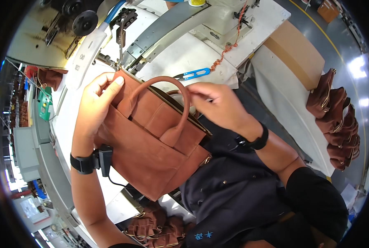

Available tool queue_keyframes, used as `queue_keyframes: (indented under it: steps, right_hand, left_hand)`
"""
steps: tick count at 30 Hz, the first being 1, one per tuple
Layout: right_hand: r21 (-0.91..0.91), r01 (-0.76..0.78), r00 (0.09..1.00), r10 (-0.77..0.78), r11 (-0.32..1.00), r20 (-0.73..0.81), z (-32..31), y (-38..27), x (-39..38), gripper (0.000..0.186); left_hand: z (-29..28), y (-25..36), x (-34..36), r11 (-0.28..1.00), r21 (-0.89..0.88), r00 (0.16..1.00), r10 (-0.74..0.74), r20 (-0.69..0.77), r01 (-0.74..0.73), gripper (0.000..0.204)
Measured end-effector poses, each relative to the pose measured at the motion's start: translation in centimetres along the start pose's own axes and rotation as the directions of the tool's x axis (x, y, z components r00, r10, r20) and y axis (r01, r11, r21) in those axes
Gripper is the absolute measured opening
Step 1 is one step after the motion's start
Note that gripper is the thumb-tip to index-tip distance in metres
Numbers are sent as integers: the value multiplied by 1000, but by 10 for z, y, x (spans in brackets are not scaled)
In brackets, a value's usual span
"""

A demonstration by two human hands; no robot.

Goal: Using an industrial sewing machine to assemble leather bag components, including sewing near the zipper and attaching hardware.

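Note:
A brown leather handbag [147, 153] is tilted in front of me, with a brass zip [166, 97] along its top edge. Its near arched handle [185, 99] stands up, and a second handle partly shows behind. My left hand [97, 101] pinches the bag's upper left corner, thumb on the outer face, close to the sewing machine's needle area [120, 62]. On the far side of the top edge, the curled fingers of my right hand [219, 103] close around the rear handle; its fingertips are partly hidden and slightly blurred.
Blue-handled thread snips [197, 73] lie on the white machine table [180, 51], tied to an orange cord [226, 48]. More brown bags [335, 120] hang over a pale covered surface at right. Others [155, 225] are piled below. A cardboard sheet [294, 53] stands at upper right.

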State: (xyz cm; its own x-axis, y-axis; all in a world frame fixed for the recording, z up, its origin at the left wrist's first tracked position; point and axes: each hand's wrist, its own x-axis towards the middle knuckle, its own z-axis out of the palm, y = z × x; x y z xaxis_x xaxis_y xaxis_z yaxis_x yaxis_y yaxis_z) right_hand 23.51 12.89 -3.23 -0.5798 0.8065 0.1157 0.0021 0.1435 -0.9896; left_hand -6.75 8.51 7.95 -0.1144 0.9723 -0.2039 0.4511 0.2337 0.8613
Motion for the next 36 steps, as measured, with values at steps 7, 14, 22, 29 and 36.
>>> queue_keyframes:
  steps: [7,14,22,29,36]
  right_hand:
    - [374,20,984,-84,927,158,32,-35,39,35]
    - [556,101,978,-184,825,95,65,-39,67,13]
    - [207,265,953,-289,942,95,62,-47,70,23]
    - [250,155,975,-188,956,117,52,-30,70,26]
    - [444,7,972,-111,896,208,55,-27,79,26]
  left_hand:
    - [13,4,-8,989,-147,999,-6,-53,-2,23]
    - [-1,-16,3,893,-444,998,-58,39,69,27]
    - [-6,-32,8,782,-617,994,-107,1,84,30]
    - [8,-6,-1,878,-469,995,-95,20,93,27]
    - [14,-2,-5,885,-456,992,-124,-40,92,25]
